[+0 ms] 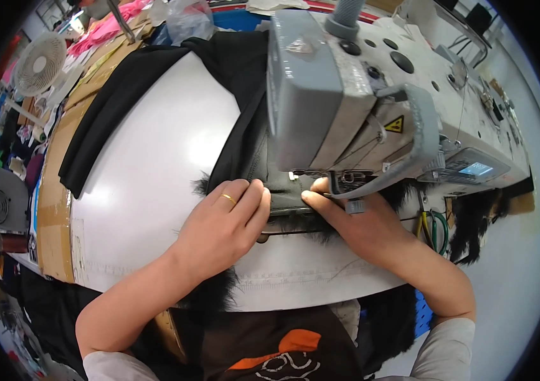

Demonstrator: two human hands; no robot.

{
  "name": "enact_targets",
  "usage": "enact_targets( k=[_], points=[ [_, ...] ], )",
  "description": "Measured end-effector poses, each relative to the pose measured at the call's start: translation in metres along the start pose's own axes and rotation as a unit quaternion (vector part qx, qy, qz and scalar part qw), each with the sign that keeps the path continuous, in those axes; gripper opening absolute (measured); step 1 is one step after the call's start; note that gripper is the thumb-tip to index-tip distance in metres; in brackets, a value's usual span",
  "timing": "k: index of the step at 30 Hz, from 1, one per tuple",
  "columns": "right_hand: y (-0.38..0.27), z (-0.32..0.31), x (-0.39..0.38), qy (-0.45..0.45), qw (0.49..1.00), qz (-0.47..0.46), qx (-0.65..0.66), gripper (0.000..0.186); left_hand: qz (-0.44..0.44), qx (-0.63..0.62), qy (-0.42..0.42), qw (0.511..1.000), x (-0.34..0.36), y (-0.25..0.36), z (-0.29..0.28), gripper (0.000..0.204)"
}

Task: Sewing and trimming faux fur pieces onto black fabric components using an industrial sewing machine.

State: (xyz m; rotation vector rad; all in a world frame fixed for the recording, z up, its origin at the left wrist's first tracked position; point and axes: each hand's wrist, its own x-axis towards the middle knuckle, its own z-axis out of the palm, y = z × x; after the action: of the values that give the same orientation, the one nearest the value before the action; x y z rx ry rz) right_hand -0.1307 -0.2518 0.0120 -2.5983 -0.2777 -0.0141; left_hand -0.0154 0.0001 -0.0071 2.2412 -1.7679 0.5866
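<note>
Brown garment front (251,330): nearest, below the counter (149,140), with an orange patch and pale line drawing; a pale sleeve (441,349) ends at the right elbow.
Dark fur (209,291): by the counter's near edge, partly under the left forearm.
Left hand (227,214): palm down on the cloth's near end, a gold-coloured ring (228,199) on one finger; grip narrow, fingers together and bent, though whether they pinch the cloth I cannot tell.
Right hand (368,225): thumb stretched toward the left hand, a fingertip close by it; grip narrow, partly covered by the machine, so I cannot tell if it holds cloth.
Black fabric (244,130): its near end lies between the hands, beside the needle area; the rest runs away along the machine's left side, then bends round over the counter's far left.
Sewing machine (340,95): grey and white, over the counter's right half, with a yellow warning triangle (394,124) and a lit screen (476,169).
Green-handled tool (439,232): right of the right hand, near black fur strips (470,228).
Cardboard (56,216): along the counter's left edge.
Fan (39,63): far left, round and pale.
Pink cloth (106,28): beyond, left of a clear plastic bag (189,22).
</note>
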Motion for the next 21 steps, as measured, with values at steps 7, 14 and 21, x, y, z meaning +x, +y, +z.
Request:
enact_targets(
  k=[7,14,21],
  points=[
    [0.022,0.015,0.004,0.066,0.961,-0.143,-0.228,0.032,0.03,-0.048,-0.053,0.997,0.009,-0.026,0.001,0.045],
    [0.003,0.013,-0.01,0.082,0.928,-0.162,-0.326,0.013,0.035,-0.055,-0.069,0.995,0.005,-0.011,-0.009,0.049],
    [0.013,0.01,-0.01,-0.006,0.957,-0.081,-0.277,0.02,0.025,-0.052,-0.091,0.994,0.013,-0.021,0.001,0.043]
  ],
)
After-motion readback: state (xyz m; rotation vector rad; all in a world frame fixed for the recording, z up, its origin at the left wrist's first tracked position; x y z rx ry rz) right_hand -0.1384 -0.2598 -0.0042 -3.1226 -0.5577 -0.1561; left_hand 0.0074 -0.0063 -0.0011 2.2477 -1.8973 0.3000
